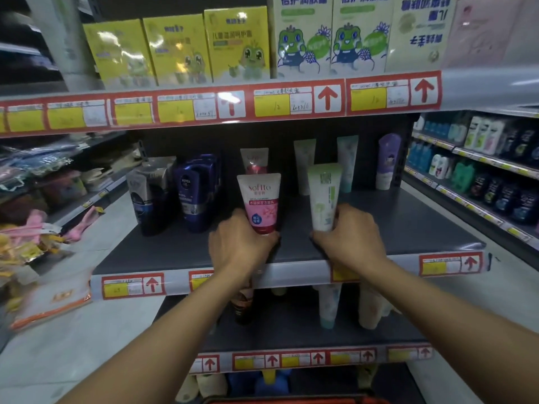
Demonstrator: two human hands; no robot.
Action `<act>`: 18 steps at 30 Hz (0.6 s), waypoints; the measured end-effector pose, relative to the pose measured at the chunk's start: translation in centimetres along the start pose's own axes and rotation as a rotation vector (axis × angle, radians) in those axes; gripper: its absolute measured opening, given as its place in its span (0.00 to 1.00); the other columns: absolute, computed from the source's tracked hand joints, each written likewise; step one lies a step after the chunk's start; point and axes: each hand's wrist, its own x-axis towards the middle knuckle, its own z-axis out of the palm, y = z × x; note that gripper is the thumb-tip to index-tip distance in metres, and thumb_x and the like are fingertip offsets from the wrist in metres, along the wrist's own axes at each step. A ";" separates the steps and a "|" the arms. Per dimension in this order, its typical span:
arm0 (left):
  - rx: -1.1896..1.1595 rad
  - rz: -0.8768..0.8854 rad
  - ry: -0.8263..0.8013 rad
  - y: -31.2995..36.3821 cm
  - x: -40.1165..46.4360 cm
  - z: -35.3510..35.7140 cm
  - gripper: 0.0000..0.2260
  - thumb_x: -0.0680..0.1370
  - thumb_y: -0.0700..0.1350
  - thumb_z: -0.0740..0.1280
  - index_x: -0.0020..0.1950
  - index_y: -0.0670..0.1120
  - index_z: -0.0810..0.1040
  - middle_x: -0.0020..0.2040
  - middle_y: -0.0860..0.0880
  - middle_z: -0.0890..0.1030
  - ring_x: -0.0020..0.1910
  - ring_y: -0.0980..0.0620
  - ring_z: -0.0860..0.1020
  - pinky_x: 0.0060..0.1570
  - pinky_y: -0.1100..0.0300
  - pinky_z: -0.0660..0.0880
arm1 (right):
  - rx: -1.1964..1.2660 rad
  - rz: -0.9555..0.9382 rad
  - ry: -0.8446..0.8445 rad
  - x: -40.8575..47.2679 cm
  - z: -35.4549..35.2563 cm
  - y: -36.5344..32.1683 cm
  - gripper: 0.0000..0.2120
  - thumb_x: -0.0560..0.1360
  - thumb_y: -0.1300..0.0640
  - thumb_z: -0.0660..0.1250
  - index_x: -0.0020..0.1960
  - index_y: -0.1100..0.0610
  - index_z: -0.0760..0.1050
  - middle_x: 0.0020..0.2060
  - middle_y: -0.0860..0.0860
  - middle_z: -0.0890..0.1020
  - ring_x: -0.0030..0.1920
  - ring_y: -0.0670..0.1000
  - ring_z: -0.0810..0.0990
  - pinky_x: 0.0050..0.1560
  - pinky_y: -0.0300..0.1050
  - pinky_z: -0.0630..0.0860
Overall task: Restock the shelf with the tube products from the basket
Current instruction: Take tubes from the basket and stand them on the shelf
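Tubes upright — pink tube (pixel 259 204) in left hand (pixel 240 243), green tube (pixel 323 196) in right hand (pixel 350 234).

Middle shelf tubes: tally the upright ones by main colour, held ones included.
Pink: 2, the Softto tube in the left hand and one behind.
Green or pale: 3, one in the right hand, two behind.
Purple: 1.
Total: 6

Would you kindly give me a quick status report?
Left hand grips pink tube. Right hand grips green tube. Both upright on shelf. Nothing blocking.
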 end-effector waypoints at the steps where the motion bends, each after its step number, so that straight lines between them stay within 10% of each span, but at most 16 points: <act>1: 0.003 -0.019 -0.020 0.2 0.7 0.1 0.27 0.67 0.65 0.78 0.57 0.50 0.77 0.52 0.47 0.84 0.51 0.43 0.84 0.52 0.48 0.82 | 0.000 0.019 -0.022 0.8 0.2 -0.1 0.23 0.66 0.41 0.75 0.55 0.51 0.77 0.51 0.51 0.83 0.52 0.56 0.82 0.42 0.46 0.74; 12: 0.003 -0.082 -0.051 0.9 8.2 2.5 0.30 0.69 0.60 0.80 0.64 0.45 0.79 0.61 0.42 0.83 0.61 0.39 0.82 0.57 0.50 0.78 | -0.025 0.101 -0.060 9.3 3.3 -0.7 0.27 0.69 0.46 0.77 0.61 0.59 0.76 0.57 0.60 0.81 0.58 0.64 0.80 0.44 0.45 0.71; 18: 0.004 -0.106 0.006 0.7 10.9 4.1 0.32 0.68 0.63 0.79 0.65 0.46 0.80 0.63 0.41 0.82 0.63 0.39 0.81 0.60 0.49 0.78 | -0.027 0.083 -0.085 12.2 4.8 -0.4 0.25 0.71 0.41 0.76 0.55 0.58 0.75 0.47 0.53 0.78 0.46 0.55 0.77 0.41 0.44 0.71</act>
